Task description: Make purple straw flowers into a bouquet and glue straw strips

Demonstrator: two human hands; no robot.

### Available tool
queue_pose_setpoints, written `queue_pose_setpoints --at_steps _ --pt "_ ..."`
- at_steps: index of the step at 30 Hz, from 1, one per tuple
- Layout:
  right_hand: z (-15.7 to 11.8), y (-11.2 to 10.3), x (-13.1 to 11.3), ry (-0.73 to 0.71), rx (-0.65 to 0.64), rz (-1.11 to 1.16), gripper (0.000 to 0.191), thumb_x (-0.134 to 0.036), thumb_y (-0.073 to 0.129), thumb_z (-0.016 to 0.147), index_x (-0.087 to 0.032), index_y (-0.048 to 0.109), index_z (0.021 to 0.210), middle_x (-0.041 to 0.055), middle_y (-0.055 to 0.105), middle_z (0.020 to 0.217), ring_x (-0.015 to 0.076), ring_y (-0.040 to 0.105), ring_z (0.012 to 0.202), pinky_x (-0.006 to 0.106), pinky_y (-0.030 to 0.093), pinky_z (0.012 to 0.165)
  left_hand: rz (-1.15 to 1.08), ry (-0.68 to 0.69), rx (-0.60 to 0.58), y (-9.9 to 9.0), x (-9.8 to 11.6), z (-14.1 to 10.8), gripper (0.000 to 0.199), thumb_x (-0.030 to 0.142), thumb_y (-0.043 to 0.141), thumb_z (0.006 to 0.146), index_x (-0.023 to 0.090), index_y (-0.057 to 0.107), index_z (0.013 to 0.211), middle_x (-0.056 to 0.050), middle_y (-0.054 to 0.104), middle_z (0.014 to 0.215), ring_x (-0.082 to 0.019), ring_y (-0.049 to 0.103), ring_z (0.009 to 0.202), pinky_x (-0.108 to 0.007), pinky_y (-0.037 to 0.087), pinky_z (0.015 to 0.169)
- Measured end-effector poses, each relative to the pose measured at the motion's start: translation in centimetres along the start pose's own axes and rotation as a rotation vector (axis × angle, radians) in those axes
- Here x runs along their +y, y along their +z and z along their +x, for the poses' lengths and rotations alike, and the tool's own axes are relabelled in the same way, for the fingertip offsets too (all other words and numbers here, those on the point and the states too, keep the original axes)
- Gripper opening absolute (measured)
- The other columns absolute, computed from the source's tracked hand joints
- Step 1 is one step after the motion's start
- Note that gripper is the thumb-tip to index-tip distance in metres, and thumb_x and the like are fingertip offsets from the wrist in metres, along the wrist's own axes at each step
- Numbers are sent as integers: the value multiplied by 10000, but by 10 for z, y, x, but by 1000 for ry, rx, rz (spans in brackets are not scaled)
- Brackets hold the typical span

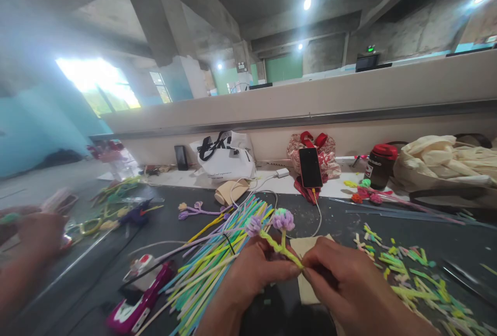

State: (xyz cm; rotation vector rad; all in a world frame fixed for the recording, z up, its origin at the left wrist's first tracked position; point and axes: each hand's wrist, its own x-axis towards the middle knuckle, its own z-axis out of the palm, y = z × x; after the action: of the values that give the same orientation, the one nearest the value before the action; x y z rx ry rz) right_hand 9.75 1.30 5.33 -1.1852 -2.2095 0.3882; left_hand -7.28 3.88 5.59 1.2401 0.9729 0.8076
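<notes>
My left hand [256, 271] and my right hand [337, 276] meet at the bottom middle, both pinching the yellow-green stem of a pipe-cleaner flower sprig [276, 236]. The sprig forks upward into two purple blossoms, one with a green tip. Under my left hand lies a bundle of pastel pipe cleaners [217, 261], fanned out on the dark table [337, 217]. A beige paper piece [306, 253] lies under my right hand.
Green and yellow pipe-cleaner scraps [411, 274] litter the right. A pink glue gun [135, 302] lies at the lower left. A phone [310, 167] on a cable, a white bag [227, 160], a red-lidded cup [380, 165] and a cloth bag [442, 162] line the back. Another person's blurred hand [33, 237] is at left.
</notes>
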Motion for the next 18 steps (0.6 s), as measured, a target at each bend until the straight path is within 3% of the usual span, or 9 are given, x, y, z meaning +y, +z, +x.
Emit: queue_pose_setpoints --at_steps 9,13,18 --pt "-7 -5 -7 -77 -8 -110 146 -180 433 798 -211 558 727 16 577 674 124 553 581 218 376 499 34 -5 42 5 10 -8 108 175 687 503 137 626 585 33 538 516 -80 420 499 -203 333 523" --pt "-9 -10 -8 -121 -25 -142 147 -187 430 800 -211 561 738 30 585 684 139 568 579 238 408 520 14 6 5 10 22 -16 71 168 677 515 145 644 573 27 542 506 -82 424 489 -204 334 513" --pt "-8 -10 -9 -39 34 -111 131 -198 447 792 -218 552 716 19 580 665 136 562 559 228 391 480 34 -14 36 15 23 -11 34 146 659 495 148 652 528 35 542 465 -76 405 457 -205 306 489"
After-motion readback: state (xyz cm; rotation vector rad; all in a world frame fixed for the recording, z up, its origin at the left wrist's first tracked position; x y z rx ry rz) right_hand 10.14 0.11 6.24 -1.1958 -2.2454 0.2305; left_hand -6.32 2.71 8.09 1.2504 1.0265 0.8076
